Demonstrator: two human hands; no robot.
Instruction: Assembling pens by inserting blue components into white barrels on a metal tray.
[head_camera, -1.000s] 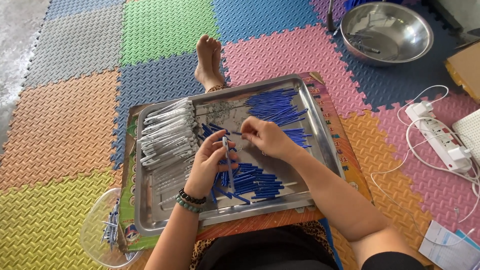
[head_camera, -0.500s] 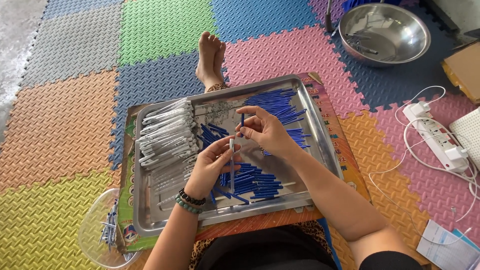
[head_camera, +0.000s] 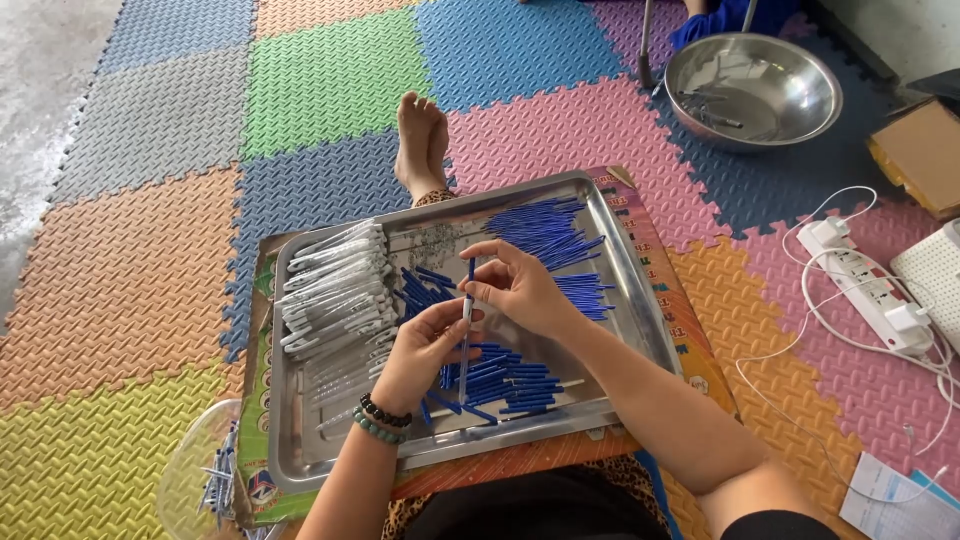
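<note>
A steel tray (head_camera: 640, 290) lies on my lap. It holds clear pen barrels (head_camera: 335, 290) at the left, thin blue refills (head_camera: 550, 230) at the back right and blue caps (head_camera: 500, 380) in front. My left hand (head_camera: 425, 345), with bead bracelets at the wrist, grips the lower end of a clear pen (head_camera: 466, 320) held upright over the tray. My right hand (head_camera: 515, 285) pinches the pen's upper part near its blue tip. Both hands meet above the tray's middle.
The tray rests on a printed cardboard box over coloured foam floor mats. A steel bowl (head_camera: 755, 90) sits at the back right. A white power strip with cables (head_camera: 865, 285) lies at the right. A clear plastic container (head_camera: 205, 485) with finished pens sits at the front left. My feet (head_camera: 422, 140) are beyond the tray.
My hands rose a little from the cap pile and came together. The pen now stands upright between them with the blue end up.
</note>
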